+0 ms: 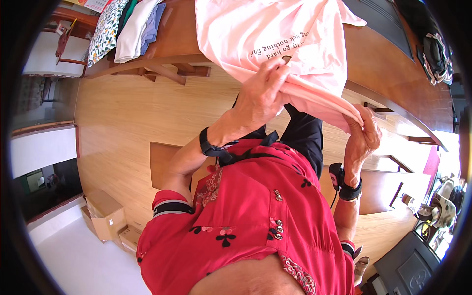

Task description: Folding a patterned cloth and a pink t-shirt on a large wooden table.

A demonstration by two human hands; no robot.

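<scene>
A pale pink garment [236, 33], apparently a T-shirt with dark printed writing, lies partly on the wooden table and hangs over its near edge. My left hand [260, 90] pinches the hanging fabric near the middle of its edge. Farther right, my right hand [365, 131] grips the corner of the same edge between thumb and fingers. Between the two hands the edge is drawn into a folded band. The fingertips of both hands are partly hidden by cloth or by the hands themselves.
Folded clothes [134, 31] lie on the left of the wooden table [383, 59]. A dark grey flat panel [383, 22] and a dark bundle [437, 59] are on the right. Behind me stands a wooden bench [372, 188]. Cardboard boxes [107, 217] sit on the floor at lower left.
</scene>
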